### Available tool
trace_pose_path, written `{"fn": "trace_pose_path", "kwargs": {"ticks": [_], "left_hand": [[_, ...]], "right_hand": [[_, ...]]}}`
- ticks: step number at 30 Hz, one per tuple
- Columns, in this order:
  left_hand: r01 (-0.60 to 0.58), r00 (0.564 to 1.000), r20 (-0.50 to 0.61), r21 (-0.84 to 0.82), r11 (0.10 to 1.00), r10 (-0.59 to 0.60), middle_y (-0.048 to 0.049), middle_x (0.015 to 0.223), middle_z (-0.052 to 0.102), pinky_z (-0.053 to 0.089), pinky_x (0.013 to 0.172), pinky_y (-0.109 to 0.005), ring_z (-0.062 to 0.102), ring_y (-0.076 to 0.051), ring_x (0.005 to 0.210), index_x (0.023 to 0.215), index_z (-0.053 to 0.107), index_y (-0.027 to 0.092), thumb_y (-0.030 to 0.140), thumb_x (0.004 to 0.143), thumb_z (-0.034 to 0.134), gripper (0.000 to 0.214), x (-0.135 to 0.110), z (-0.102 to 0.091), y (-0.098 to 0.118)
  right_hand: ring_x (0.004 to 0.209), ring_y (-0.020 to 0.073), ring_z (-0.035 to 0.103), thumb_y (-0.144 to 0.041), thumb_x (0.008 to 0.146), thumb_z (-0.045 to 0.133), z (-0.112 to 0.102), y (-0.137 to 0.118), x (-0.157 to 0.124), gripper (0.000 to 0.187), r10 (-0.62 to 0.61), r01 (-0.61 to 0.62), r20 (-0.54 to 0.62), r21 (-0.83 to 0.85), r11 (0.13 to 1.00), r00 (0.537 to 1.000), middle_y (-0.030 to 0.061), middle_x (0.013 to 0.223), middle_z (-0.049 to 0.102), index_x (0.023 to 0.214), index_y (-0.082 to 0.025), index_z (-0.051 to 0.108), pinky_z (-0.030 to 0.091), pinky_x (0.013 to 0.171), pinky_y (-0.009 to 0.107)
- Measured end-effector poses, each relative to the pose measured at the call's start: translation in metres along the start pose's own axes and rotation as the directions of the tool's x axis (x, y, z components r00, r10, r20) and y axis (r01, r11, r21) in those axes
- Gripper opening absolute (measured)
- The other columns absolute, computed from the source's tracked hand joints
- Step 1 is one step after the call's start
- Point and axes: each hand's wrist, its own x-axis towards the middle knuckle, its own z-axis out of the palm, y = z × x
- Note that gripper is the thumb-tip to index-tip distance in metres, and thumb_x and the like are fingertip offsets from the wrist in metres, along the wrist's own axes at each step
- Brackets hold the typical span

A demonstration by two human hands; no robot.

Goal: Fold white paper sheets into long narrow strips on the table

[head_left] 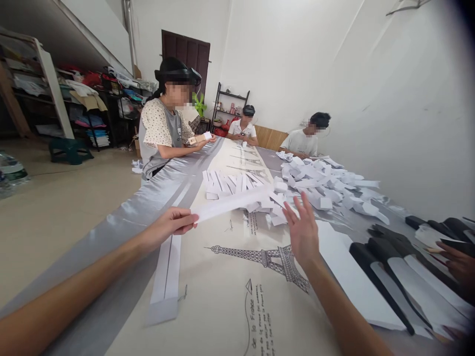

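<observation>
My left hand (169,225) pinches one end of a long white paper strip (232,201), held above the table and reaching toward the pile ahead. My right hand (302,228) hovers over the table with fingers spread, holding nothing, close to the strip's far end and the heap of folded white paper pieces (297,188). Another white strip (166,274) lies flat on the Eiffel Tower tablecloth (230,301) under my left forearm.
Black-and-white flat pieces (397,272) lie fanned at the right, where another person's hand (458,262) reaches in. Three people sit at the far end; the nearest (165,133) holds a small folded piece. Shelves stand behind at the left, a white wall at the right.
</observation>
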Motion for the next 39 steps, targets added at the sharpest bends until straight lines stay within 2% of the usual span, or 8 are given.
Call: {"fn": "trace_pose_path", "kwargs": {"ticks": [4,8,12,16,22,29,34,39], "left_hand": [[0.032,0.999,0.000,-0.032,0.999,-0.032,0.0050,0.057,0.038,0.028,0.054,-0.023,0.034,-0.010,0.057,0.064,0.052,0.016,0.050,0.089,0.067,0.045,-0.001,-0.001,0.002],[-0.003,0.999,-0.040,-0.109,0.994,-0.001,0.0063,0.053,0.035,0.035,0.058,-0.024,0.032,-0.009,0.053,0.059,0.044,0.018,0.049,0.090,0.066,0.048,0.000,0.006,-0.001],[0.019,0.999,0.034,-0.151,0.988,-0.014,0.0054,0.053,0.040,0.023,0.048,-0.024,0.026,-0.007,0.048,0.067,0.057,0.015,0.051,0.088,0.065,0.043,-0.001,0.019,-0.003],[0.021,0.982,0.188,-0.095,0.995,-0.002,0.0013,0.058,0.049,0.021,0.048,-0.024,0.032,-0.008,0.050,0.076,0.066,0.011,0.052,0.093,0.060,0.045,-0.004,0.028,-0.001],[-0.015,0.989,0.148,-0.007,1.000,0.016,0.0029,0.050,0.040,0.030,0.052,-0.026,0.030,-0.009,0.049,0.053,0.051,0.015,0.061,0.095,0.053,0.061,-0.004,0.018,-0.003],[-0.019,0.951,0.309,0.100,0.995,-0.013,0.0032,0.048,0.043,0.031,0.052,-0.024,0.037,-0.009,0.048,0.062,0.065,0.013,0.056,0.093,0.059,0.053,-0.004,0.000,-0.003],[-0.028,0.933,0.359,0.083,0.996,-0.003,0.0025,0.051,0.045,0.032,0.052,-0.023,0.037,-0.009,0.049,0.064,0.067,0.012,0.054,0.092,0.062,0.051,-0.004,-0.003,-0.006],[-0.030,0.950,0.312,0.017,0.999,0.023,0.0012,0.056,0.051,0.030,0.050,-0.022,0.034,-0.008,0.048,0.077,0.074,0.011,0.053,0.092,0.064,0.046,-0.001,-0.004,-0.014]], "right_hand": [[0.136,0.0298,0.051,-0.051,0.102,0.046,-0.010,0.001,0.005,0.051,-0.013,0.010,-0.101,-0.034,0.999,0.995,0.0044,0.157,0.043,0.151,-0.038,0.041,0.039,0.115,0.051],[0.090,0.0218,0.072,-0.046,0.104,0.044,0.013,0.002,-0.018,0.048,0.059,-0.035,0.215,-0.112,0.993,0.975,0.0098,0.159,0.038,0.150,-0.037,0.043,0.059,0.087,0.048],[0.076,0.0143,0.069,-0.037,0.103,0.046,0.057,0.000,-0.052,0.056,0.128,-0.080,0.625,-0.105,0.991,0.770,0.0104,0.159,0.038,0.156,-0.039,0.029,0.061,0.080,0.044],[0.082,0.0149,0.068,-0.023,0.099,0.048,0.097,0.002,-0.060,0.070,0.074,-0.050,0.783,-0.054,0.997,0.618,0.0075,0.140,0.054,0.160,-0.040,0.016,0.060,0.080,0.042],[0.079,0.0146,0.066,-0.018,0.095,0.047,0.129,0.015,-0.051,0.072,0.008,-0.059,0.787,0.036,0.998,0.617,0.0063,0.148,0.044,0.157,-0.044,0.024,0.061,0.076,0.041],[0.072,0.0160,0.065,-0.017,0.094,0.049,0.124,0.017,-0.059,0.072,0.046,-0.121,0.836,0.025,0.992,0.547,0.0033,0.105,0.066,0.159,-0.037,0.024,0.060,0.071,0.040],[0.073,0.0154,0.068,-0.018,0.093,0.051,0.123,0.018,-0.064,0.075,-0.009,0.063,0.850,-0.028,0.998,0.527,0.0096,0.130,0.056,0.160,-0.038,0.021,0.059,0.065,0.035],[0.073,0.0169,0.066,-0.020,0.097,0.048,0.123,0.022,-0.068,0.075,-0.078,0.168,0.830,-0.019,0.986,0.552,0.0092,0.123,0.059,0.161,-0.037,0.014,0.058,0.067,0.037]]}}
